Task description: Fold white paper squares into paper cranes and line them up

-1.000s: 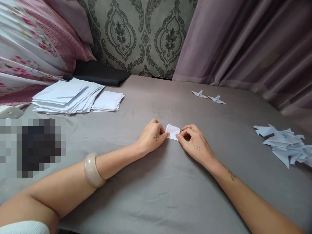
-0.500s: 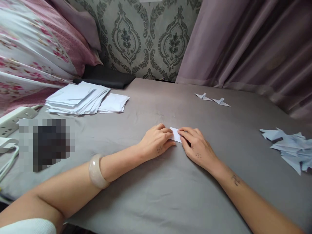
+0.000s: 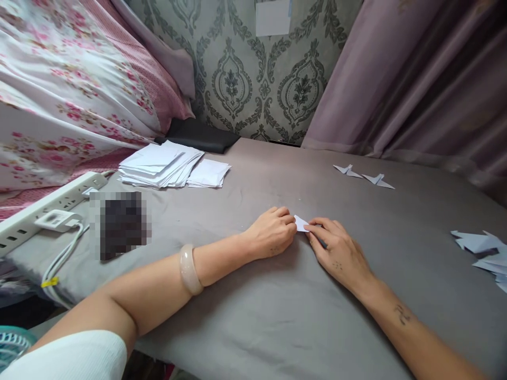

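A small folded piece of white paper (image 3: 300,223) lies between my hands, low over the grey cloth. My left hand (image 3: 274,230) has its fingers curled at the paper's left edge and hides part of it. At the paper's right corner, the thumb and fingertips of my right hand (image 3: 335,246) pinch it. Only a small pointed part of the paper shows between the two hands.
Stacked white paper sheets (image 3: 158,164) and a smaller paper stack (image 3: 209,174) lie at the back left. Two folded paper birds (image 3: 378,181) rest at the back right, more folded paper (image 3: 481,244) at the right edge. A power strip (image 3: 59,203) and a pixelated dark object (image 3: 122,226) are left.
The view has swung left and up, so everything sits further right and lower. My left fingers have curled in more, and the visible paper now looks pointed, not rectangular.
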Available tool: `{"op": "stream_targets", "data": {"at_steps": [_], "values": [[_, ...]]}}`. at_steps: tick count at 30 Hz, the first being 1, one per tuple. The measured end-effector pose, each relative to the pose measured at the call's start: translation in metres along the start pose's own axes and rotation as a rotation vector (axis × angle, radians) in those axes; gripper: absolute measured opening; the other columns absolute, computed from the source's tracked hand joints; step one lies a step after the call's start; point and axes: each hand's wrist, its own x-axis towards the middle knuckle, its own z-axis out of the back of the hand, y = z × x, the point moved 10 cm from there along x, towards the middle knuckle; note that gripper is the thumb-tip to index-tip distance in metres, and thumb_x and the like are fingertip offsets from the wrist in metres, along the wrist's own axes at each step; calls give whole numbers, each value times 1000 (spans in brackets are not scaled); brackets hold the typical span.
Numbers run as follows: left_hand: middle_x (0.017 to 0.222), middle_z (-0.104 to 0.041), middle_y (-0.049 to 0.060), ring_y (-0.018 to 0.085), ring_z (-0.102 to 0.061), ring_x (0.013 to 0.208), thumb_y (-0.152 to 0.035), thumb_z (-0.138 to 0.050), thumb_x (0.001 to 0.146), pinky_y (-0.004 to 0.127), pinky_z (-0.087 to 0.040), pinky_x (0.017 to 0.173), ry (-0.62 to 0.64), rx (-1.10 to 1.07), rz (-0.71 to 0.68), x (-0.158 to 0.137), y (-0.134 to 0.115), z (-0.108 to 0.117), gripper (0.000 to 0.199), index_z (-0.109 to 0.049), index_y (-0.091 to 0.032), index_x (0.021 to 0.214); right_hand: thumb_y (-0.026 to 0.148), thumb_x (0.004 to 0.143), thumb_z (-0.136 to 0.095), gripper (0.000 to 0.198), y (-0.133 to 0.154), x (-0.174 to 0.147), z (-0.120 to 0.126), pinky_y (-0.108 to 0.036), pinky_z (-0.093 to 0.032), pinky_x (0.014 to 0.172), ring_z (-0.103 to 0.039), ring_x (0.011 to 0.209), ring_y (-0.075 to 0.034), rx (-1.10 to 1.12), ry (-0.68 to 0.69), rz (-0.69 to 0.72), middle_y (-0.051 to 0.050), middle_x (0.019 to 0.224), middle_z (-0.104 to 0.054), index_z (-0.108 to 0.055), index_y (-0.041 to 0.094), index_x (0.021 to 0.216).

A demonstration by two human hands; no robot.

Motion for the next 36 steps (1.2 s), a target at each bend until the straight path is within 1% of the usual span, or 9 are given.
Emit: {"op": "stream_targets", "data": {"at_steps": [3,5,10,13,17,23,29,33,36], "values": [[92,-67,9,22,-53,94,-28,-46,92,34,-41,79,-33,-115,90,-3,7,6,25,-65,-13,85,29,95,-40,28,11,-5,2,-33,-48,63,-57,93,-22,-39,3,63,-7,111,-63,-66,24,102],[91,-67,8,21,-54,92,-30,-47,92,33,-43,81,-37,-212,149,-6,11,5,26,-66,-14,84,30,95,-40,28,13,-8,3,-32,-48,64,-57,93,-22,-23,8,62,-7,111,-62,-67,24,100],[94,-65,6,19,-51,89,-32,-51,91,29,-45,80,-106,-442,338,-14,29,-2,24,-65,-16,81,38,92,-47,26,-12,-5,-3,-31,-48,69,-60,94,-20,207,8,-138,-5,109,-62,-68,24,91],[96,-62,6,20,-49,92,-33,-56,88,30,-45,81,-141,-523,460,-19,42,-8,21,-64,-17,78,42,89,-51,27,-27,-2,-9,-30,-47,71,-61,79,-16,313,35,-246,-4,107,-61,-69,24,84],[100,-58,7,22,-47,96,-30,-58,86,33,-45,84,-109,-568,557,-21,47,-14,18,-63,-17,75,43,86,-54,27,-36,1,-12,-29,-46,66,-57,65,-12,345,41,-324,-4,106,-60,-68,22,78],[100,-56,9,23,-46,98,-26,-56,85,37,-43,88,-86,-563,585,-21,46,-13,16,-61,-16,74,36,84,-57,23,-35,2,-10,-30,-44,69,-56,69,-13,318,5,-326,-4,100,-60,-60,20,68],[98,-54,8,23,-45,96,-28,-57,85,36,-44,83,-78,-547,562,-21,46,-15,15,-57,-16,76,33,85,-58,20,-36,1,-11,-28,-44,67,-53,65,-11,289,6,-296,-2,95,-59,-54,20,70],[97,-55,7,21,-45,91,-21,-51,88,33,-44,80,-53,-461,506,-17,40,-10,5,-54,-17,86,32,85,-60,13,-33,1,-8,-27,-45,65,-56,70,-13,263,-10,-250,-2,93,-58,-56,21,81],[94,-56,7,20,-45,87,-11,-40,90,31,-44,78,33,-338,374,-10,24,-5,15,-54,-17,90,28,90,-53,11,-21,2,-7,-27,-45,65,-58,82,-15,224,6,-137,-3,102,-59,-59,23,98]]}}
